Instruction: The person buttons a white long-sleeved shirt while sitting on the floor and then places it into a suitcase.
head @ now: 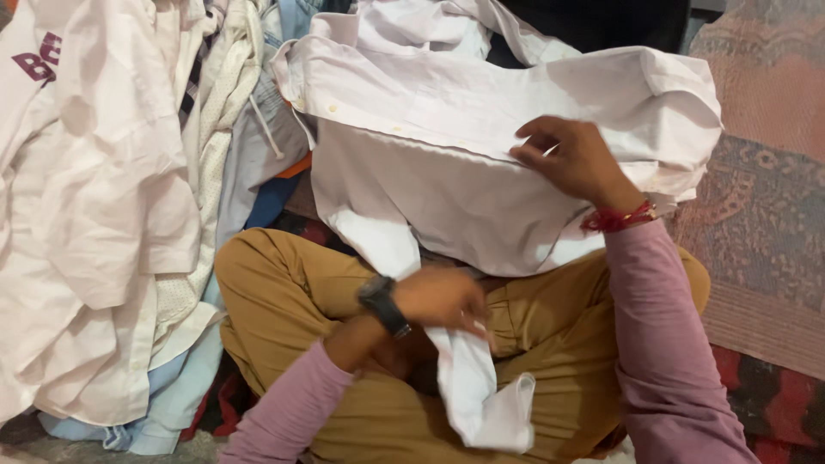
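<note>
A pale pink button shirt (pixel 481 120) lies spread over my crossed legs in tan trousers (pixel 292 292). My right hand (pixel 571 159) rests on the shirt's front near the button placket, fingers pinching the fabric. My left hand (pixel 443 301), with a black watch on its wrist, grips the shirt's white sleeve (pixel 481 395), which hangs down between my knees with its cuff at the bottom. Both arms wear mauve sleeves; a red thread circles my right wrist.
A heap of light-coloured clothes (pixel 112 215) is piled at the left: pale pink, cream and light blue garments. A patterned pink and grey rug (pixel 765 198) covers the floor at the right. Dark fabric (pixel 593 21) lies beyond the shirt.
</note>
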